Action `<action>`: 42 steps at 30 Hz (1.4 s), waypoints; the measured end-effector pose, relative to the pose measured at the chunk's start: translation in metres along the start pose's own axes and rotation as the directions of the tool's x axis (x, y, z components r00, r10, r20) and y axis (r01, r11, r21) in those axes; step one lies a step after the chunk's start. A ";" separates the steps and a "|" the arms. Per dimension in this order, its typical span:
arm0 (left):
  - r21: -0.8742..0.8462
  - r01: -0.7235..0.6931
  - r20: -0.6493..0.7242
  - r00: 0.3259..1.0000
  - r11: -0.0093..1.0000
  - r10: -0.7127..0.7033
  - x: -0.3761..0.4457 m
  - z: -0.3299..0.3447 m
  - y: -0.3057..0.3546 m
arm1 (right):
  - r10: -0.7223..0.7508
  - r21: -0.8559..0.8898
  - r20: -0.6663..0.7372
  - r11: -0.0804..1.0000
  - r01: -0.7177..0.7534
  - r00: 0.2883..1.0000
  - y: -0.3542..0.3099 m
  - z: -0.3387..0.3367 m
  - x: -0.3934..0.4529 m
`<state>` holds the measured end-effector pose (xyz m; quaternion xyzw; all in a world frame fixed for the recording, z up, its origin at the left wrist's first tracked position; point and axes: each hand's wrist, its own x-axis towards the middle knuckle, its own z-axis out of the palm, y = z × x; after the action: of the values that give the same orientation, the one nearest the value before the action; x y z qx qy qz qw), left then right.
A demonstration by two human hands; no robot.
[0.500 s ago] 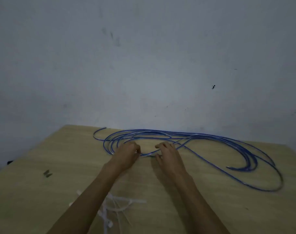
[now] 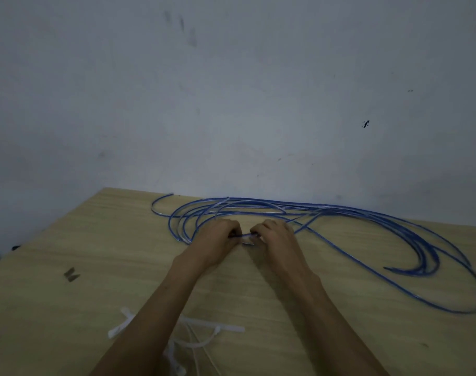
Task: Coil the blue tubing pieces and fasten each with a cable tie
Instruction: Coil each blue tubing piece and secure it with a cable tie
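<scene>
Blue tubing sprawled in loose loops along the surface's far edge. Both hands gripped one strand: left hand and right hand curled round it, knuckles up, close together. Springy loops could snag and tangle when pulled.

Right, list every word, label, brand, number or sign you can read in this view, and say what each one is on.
None: no readable text anywhere in this view.
blue tubing: no print visible.
cable ties: plain white, no marking visible.
table: bare wood grain; the small dark object on it is too blurred to show any lettering.
wall: only smudges and a dark speck, not writing.
</scene>
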<state>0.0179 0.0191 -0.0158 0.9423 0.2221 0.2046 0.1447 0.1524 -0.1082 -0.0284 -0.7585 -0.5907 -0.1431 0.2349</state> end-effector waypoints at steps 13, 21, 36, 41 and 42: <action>-0.268 -0.111 -0.275 0.961 0.957 0.035 0.004 -0.053 0.005 | 0.076 0.079 -0.323 0.995 -0.053 0.943 0.023 -0.060 0.009; -0.628 -0.163 -0.197 0.979 0.761 0.048 -0.002 -0.085 0.038 | 0.137 0.239 -0.395 0.970 -0.043 0.908 0.017 -0.075 0.011; -0.911 0.074 -0.001 0.983 0.405 -0.181 0.000 -0.066 0.031 | 0.277 0.487 -0.010 0.840 -0.238 0.961 0.019 -0.088 0.003; -0.985 0.026 -0.015 0.971 0.171 -0.238 0.004 -0.065 0.022 | 0.240 0.566 0.202 0.762 -0.313 0.950 0.004 -0.086 0.005; -0.991 0.028 0.000 0.976 0.128 -0.216 0.004 -0.063 0.024 | 0.232 0.594 0.221 0.738 -0.320 0.947 0.001 -0.086 0.004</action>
<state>0.0012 0.0121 0.0493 0.5768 0.1191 0.3539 0.7265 0.1599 -0.1501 0.0463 -0.7249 -0.4995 0.1471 0.4510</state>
